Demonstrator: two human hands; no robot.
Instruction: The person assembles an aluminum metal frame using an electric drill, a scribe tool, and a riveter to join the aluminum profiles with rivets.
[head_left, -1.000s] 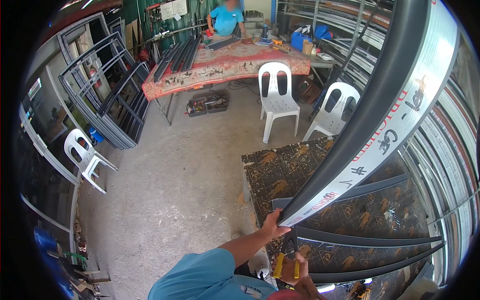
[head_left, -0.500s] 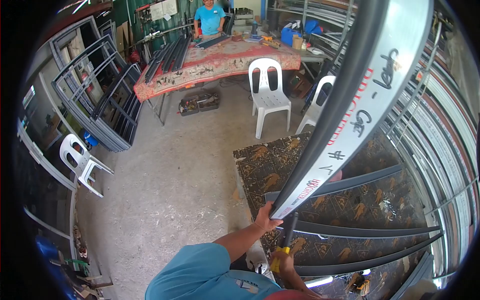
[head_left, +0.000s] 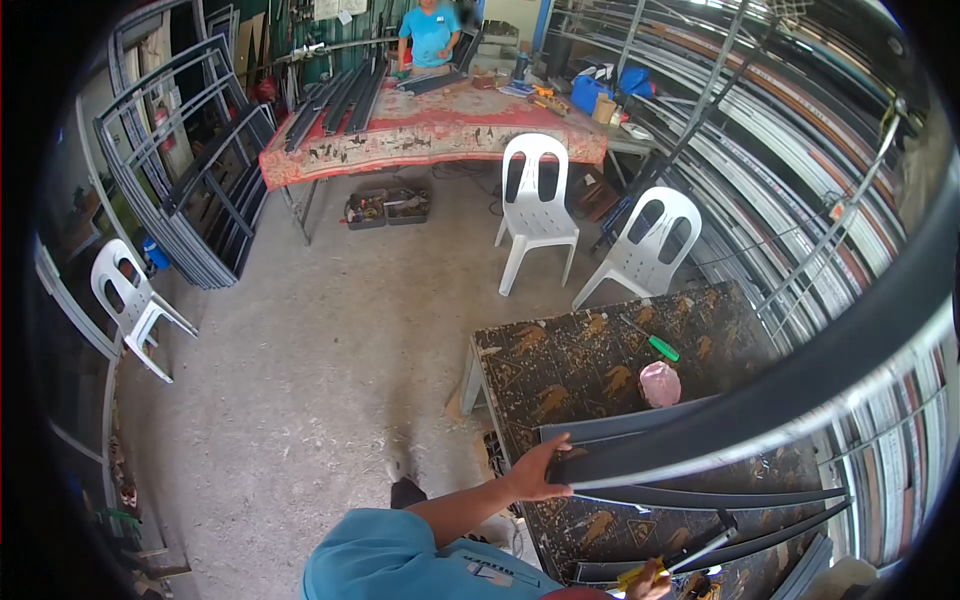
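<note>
My left hand (head_left: 537, 472) grips the near end of a long dark grey metal profile (head_left: 720, 432), thumb and fingers on either side of it. The profile runs off to the upper right, above the worktable (head_left: 515, 365). Low in the view, my right hand (head_left: 648, 583) is closed around the yellow handle of a hammer (head_left: 705, 546), its head up and to the right. Beneath and beside the held profile, more dark profiles (head_left: 720, 497) lie on the worktable. A pink bowl-like container (head_left: 660, 385) and a green-handled screwdriver (head_left: 663, 348) are farther back on it.
White plastic chairs (head_left: 540, 205) stand beyond the worktable and at the left. A person in a blue shirt (head_left: 430, 38) is behind a red-covered table (head_left: 440, 128) bearing profiles. Window frames (head_left: 185, 175) lean at left; racks of metal lengths (head_left: 760, 150) line the right.
The held profile has swung down to the right, uncovering the pink container and screwdriver. My right hand has moved right and down with the hammer, whose head now shows.
</note>
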